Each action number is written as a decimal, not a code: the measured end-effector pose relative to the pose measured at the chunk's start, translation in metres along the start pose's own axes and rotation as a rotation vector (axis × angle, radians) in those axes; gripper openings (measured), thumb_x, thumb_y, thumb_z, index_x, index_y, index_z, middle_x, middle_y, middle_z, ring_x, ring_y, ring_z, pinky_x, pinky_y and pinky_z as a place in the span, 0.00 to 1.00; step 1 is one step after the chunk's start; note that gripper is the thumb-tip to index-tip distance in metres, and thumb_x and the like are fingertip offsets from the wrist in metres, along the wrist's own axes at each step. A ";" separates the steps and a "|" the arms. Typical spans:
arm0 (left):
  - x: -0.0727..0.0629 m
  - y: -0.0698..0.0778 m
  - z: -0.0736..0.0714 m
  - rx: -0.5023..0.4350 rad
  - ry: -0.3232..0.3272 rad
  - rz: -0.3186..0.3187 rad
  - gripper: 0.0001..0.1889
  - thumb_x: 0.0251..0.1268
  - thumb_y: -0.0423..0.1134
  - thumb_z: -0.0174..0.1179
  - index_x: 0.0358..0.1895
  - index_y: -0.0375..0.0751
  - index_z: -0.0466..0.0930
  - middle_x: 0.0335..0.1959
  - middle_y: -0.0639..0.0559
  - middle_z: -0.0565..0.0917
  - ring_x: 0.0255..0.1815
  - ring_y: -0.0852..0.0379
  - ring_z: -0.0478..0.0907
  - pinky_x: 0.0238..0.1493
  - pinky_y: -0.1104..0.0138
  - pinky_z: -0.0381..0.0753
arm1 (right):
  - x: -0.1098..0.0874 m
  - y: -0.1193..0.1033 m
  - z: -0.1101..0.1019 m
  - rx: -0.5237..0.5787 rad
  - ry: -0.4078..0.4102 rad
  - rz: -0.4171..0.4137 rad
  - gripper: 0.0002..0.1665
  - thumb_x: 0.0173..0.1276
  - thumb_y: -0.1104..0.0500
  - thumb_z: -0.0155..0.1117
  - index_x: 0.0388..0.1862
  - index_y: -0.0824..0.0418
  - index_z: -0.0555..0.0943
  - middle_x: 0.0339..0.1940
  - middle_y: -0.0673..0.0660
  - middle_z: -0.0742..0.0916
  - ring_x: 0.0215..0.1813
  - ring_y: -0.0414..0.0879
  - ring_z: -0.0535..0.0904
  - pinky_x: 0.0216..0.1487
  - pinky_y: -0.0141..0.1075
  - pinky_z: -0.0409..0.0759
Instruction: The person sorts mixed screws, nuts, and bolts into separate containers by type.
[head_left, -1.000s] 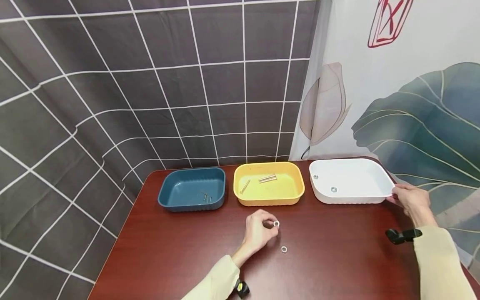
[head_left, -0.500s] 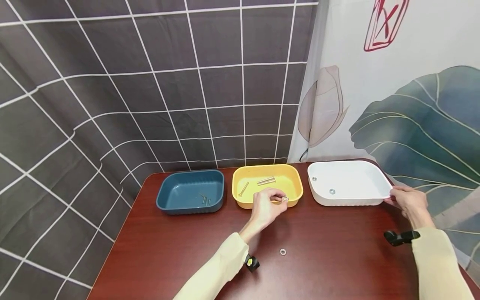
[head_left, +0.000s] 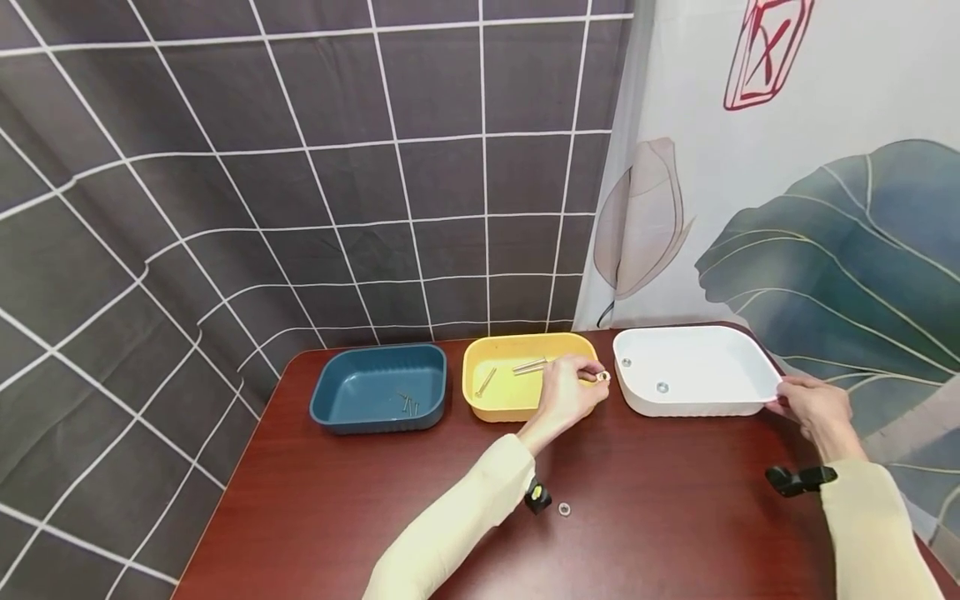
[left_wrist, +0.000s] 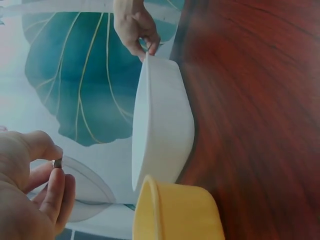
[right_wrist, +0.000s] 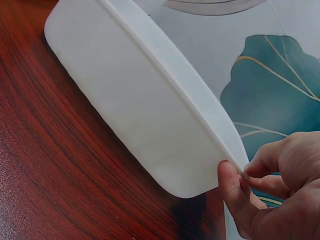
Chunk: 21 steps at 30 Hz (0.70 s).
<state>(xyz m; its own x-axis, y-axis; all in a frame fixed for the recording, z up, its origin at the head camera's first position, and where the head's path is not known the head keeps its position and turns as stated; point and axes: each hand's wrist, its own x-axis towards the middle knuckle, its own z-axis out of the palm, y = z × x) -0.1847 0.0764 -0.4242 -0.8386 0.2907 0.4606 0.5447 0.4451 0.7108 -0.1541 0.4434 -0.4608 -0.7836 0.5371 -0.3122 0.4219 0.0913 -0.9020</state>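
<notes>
Between thumb and fingertips, my left hand [head_left: 567,390] pinches a small metal nut [head_left: 603,377]. It is over the right end of the yellow tray [head_left: 495,414], close to the white tray's left side. In the left wrist view the nut [left_wrist: 57,163] shows edge-on at the fingertips. My right hand [head_left: 817,410] grips the right end of the white tray [head_left: 697,409], its thumb and fingers pinching the rim in the right wrist view. Two nuts [head_left: 662,387] lie inside the white tray. Another nut [head_left: 565,509] lies on the table below my left hand.
Several bolts [head_left: 529,366] lie in the yellow tray. A dark blue tray [head_left: 378,427] at the left holds several small screws [head_left: 407,405]. All three trays stand in a row along the back of the reddish-brown table [head_left: 322,508], before a hanging cloth [head_left: 420,183].
My left hand has carried the nut from over the table in front of the yellow tray, up and to the right, past that tray's right end. My right hand keeps its grip.
</notes>
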 end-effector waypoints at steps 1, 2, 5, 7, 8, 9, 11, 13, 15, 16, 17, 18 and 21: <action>0.003 0.002 0.004 0.005 -0.010 -0.001 0.03 0.52 0.32 0.71 0.32 0.39 0.89 0.30 0.53 0.86 0.31 0.66 0.84 0.35 0.86 0.76 | 0.000 0.001 0.000 0.001 0.000 0.001 0.30 0.68 0.67 0.50 0.67 0.81 0.65 0.16 0.47 0.80 0.19 0.43 0.84 0.29 0.35 0.89; 0.007 0.004 0.007 0.003 -0.018 -0.004 0.04 0.52 0.31 0.71 0.32 0.38 0.89 0.30 0.53 0.86 0.31 0.65 0.85 0.34 0.87 0.75 | 0.000 0.001 -0.001 -0.003 0.000 -0.002 0.30 0.68 0.66 0.50 0.66 0.81 0.66 0.16 0.47 0.80 0.19 0.43 0.84 0.29 0.35 0.89; 0.017 0.010 0.017 0.015 -0.039 -0.017 0.04 0.52 0.31 0.71 0.33 0.38 0.89 0.31 0.54 0.85 0.31 0.66 0.84 0.33 0.88 0.75 | -0.001 0.002 -0.001 -0.014 0.001 -0.007 0.30 0.68 0.65 0.51 0.66 0.80 0.66 0.16 0.46 0.80 0.19 0.42 0.85 0.27 0.33 0.88; 0.023 0.013 0.023 0.031 -0.048 -0.033 0.05 0.52 0.31 0.71 0.33 0.39 0.89 0.31 0.54 0.85 0.30 0.68 0.83 0.31 0.88 0.74 | -0.001 0.002 -0.001 -0.033 0.001 -0.007 0.32 0.68 0.65 0.51 0.68 0.80 0.65 0.16 0.45 0.79 0.19 0.41 0.85 0.27 0.31 0.88; 0.025 0.014 0.027 0.037 -0.055 -0.044 0.05 0.52 0.31 0.71 0.34 0.39 0.89 0.31 0.55 0.85 0.29 0.69 0.82 0.31 0.88 0.74 | -0.001 0.002 0.000 -0.042 0.002 -0.008 0.32 0.68 0.64 0.51 0.68 0.80 0.64 0.17 0.45 0.79 0.19 0.41 0.84 0.27 0.32 0.88; 0.027 0.015 0.030 0.047 -0.063 -0.054 0.05 0.53 0.32 0.71 0.34 0.40 0.89 0.31 0.55 0.85 0.29 0.71 0.81 0.31 0.89 0.74 | -0.001 0.002 0.000 -0.048 0.004 -0.004 0.33 0.68 0.64 0.50 0.69 0.80 0.64 0.17 0.45 0.79 0.20 0.41 0.85 0.28 0.32 0.88; 0.031 0.017 0.037 0.066 -0.077 -0.069 0.05 0.53 0.33 0.71 0.34 0.41 0.89 0.30 0.56 0.85 0.29 0.73 0.79 0.30 0.89 0.72 | -0.001 0.002 0.001 -0.068 0.010 0.001 0.33 0.69 0.64 0.50 0.71 0.78 0.63 0.17 0.44 0.78 0.20 0.41 0.84 0.28 0.32 0.88; 0.035 0.018 0.043 0.091 -0.077 -0.077 0.05 0.53 0.34 0.71 0.34 0.42 0.89 0.29 0.58 0.85 0.28 0.74 0.78 0.30 0.89 0.71 | -0.001 0.002 0.001 -0.081 0.013 -0.003 0.33 0.70 0.64 0.50 0.72 0.78 0.63 0.17 0.44 0.78 0.20 0.41 0.85 0.29 0.32 0.88; 0.038 0.019 0.049 0.114 -0.077 -0.077 0.05 0.52 0.35 0.71 0.34 0.44 0.90 0.28 0.59 0.86 0.28 0.74 0.77 0.29 0.89 0.70 | -0.002 0.001 0.001 -0.102 0.018 -0.004 0.33 0.71 0.63 0.50 0.72 0.77 0.63 0.18 0.44 0.78 0.20 0.40 0.85 0.27 0.31 0.87; 0.040 0.020 0.052 0.126 -0.076 -0.078 0.05 0.52 0.35 0.70 0.34 0.44 0.90 0.28 0.60 0.86 0.28 0.74 0.77 0.29 0.89 0.70 | -0.002 0.001 0.001 -0.107 0.019 -0.006 0.33 0.72 0.62 0.50 0.72 0.77 0.63 0.18 0.44 0.78 0.20 0.40 0.85 0.26 0.30 0.86; 0.041 0.020 0.055 0.144 -0.073 -0.080 0.05 0.52 0.36 0.70 0.34 0.45 0.90 0.27 0.61 0.86 0.27 0.75 0.76 0.28 0.88 0.69 | -0.002 0.000 0.001 -0.109 0.020 -0.006 0.33 0.72 0.62 0.50 0.72 0.76 0.64 0.17 0.43 0.78 0.20 0.40 0.85 0.24 0.29 0.86; 0.042 0.021 0.057 0.158 -0.069 -0.083 0.05 0.51 0.36 0.71 0.33 0.46 0.90 0.26 0.61 0.86 0.27 0.75 0.76 0.27 0.88 0.69 | -0.003 0.000 0.001 -0.110 0.020 -0.006 0.33 0.72 0.62 0.50 0.72 0.76 0.64 0.17 0.43 0.79 0.20 0.40 0.85 0.23 0.29 0.85; 0.045 0.023 0.064 0.181 -0.068 -0.091 0.05 0.51 0.37 0.71 0.33 0.47 0.90 0.25 0.62 0.85 0.26 0.74 0.74 0.26 0.88 0.68 | -0.003 0.001 0.001 -0.093 0.024 -0.001 0.33 0.71 0.62 0.50 0.72 0.76 0.64 0.16 0.43 0.79 0.20 0.40 0.84 0.23 0.30 0.85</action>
<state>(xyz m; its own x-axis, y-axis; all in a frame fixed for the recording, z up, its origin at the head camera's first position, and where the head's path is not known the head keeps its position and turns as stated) -0.2102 0.1542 -0.4214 -0.8859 0.2958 0.3573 0.4628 0.6154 0.6381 -0.1518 0.4409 -0.4612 -0.7733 0.5571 -0.3027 0.4622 0.1684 -0.8706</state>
